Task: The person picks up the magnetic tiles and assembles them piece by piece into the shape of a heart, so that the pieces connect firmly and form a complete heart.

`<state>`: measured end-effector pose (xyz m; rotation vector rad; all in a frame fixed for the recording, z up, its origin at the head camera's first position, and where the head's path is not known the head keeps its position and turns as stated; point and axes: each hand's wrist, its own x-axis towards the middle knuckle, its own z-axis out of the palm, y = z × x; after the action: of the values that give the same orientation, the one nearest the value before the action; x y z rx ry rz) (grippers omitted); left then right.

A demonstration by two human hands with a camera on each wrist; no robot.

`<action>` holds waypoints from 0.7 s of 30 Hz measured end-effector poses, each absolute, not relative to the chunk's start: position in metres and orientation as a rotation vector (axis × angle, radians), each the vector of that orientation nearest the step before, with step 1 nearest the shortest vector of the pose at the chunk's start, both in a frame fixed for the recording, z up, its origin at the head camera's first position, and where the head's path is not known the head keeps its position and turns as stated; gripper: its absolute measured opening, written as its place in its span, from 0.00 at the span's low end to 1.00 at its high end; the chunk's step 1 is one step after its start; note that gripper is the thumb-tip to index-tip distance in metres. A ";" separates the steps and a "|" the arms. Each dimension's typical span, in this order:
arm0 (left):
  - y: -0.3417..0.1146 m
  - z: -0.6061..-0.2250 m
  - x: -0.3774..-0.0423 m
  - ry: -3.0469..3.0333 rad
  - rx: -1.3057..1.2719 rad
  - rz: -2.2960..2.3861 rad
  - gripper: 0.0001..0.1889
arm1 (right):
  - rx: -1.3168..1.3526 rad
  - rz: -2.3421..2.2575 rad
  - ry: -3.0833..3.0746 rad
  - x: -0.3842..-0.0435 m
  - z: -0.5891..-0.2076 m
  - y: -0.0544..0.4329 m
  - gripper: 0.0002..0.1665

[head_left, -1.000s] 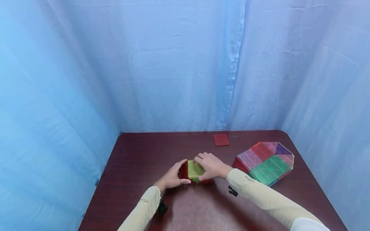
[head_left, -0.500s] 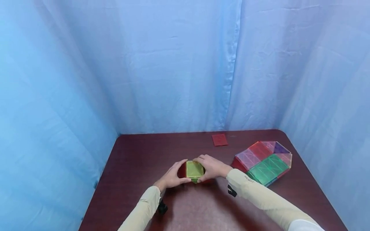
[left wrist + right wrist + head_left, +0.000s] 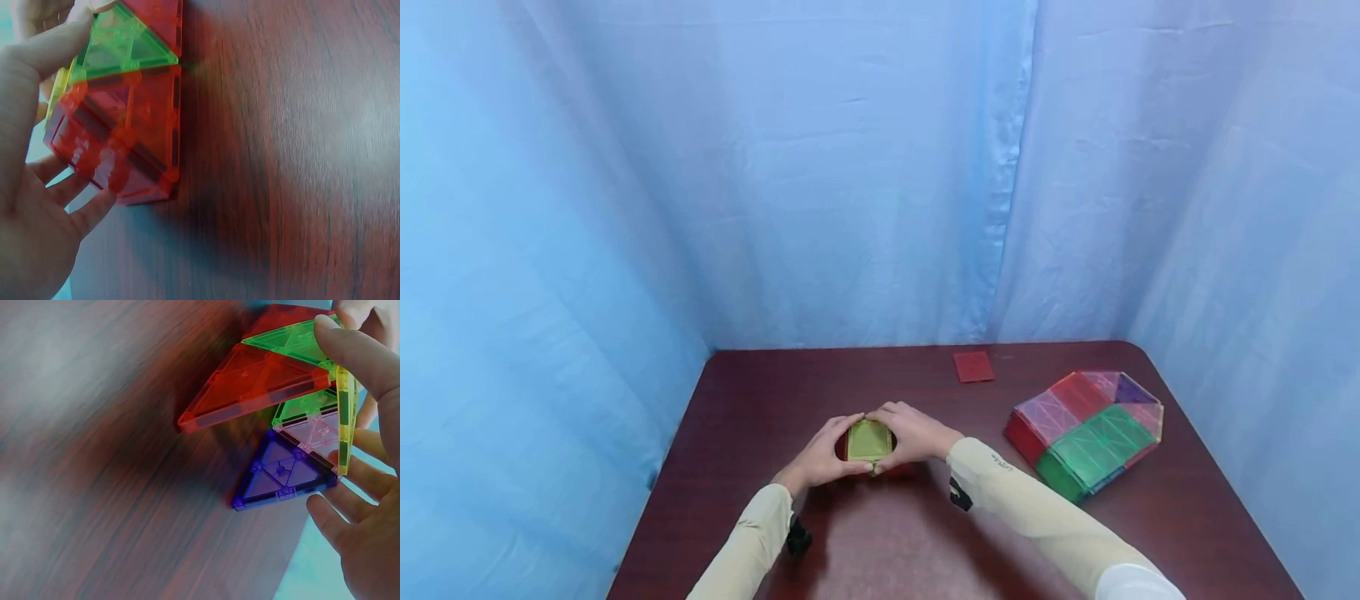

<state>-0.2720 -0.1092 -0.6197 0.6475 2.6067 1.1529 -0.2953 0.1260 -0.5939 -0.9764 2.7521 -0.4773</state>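
A small magnetic tile structure (image 3: 869, 440) stands on the table between both hands, with a yellow square tile (image 3: 344, 422) lying flat on top. In the left wrist view a green triangle tile (image 3: 128, 50) leans between red triangle tiles (image 3: 150, 106) on its near side. My left hand (image 3: 827, 454) holds the left side, thumb in front and fingers behind the red tiles. On the other side my right hand (image 3: 913, 433) grips the structure at the yellow tile's edge, thumb in front, fingers behind. A purple triangle tile (image 3: 281, 472) and a pink one (image 3: 317, 432) slope at its back.
Stacked magnetic tiles, with green squares (image 3: 1101, 446), red ones (image 3: 1078, 396) and other colours on top, sit at the table's right. One red square tile (image 3: 973, 367) lies near the back edge. Blue curtains (image 3: 850, 183) enclose the table (image 3: 775, 383).
The right fingers have shifted from over the yellow tile to its edge. Both hands and the structure have then moved left across the table. The stacks and the lone red tile stay put.
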 end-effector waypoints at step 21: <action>-0.116 -0.623 -0.272 2.608 0.581 1.168 0.48 | 0.004 -0.398 2.851 -0.356 -0.616 0.225 0.50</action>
<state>-0.2716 -0.1158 -0.6229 0.5811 2.6082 1.1676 -0.3558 0.2253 -0.6163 0.0037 2.8507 -0.3982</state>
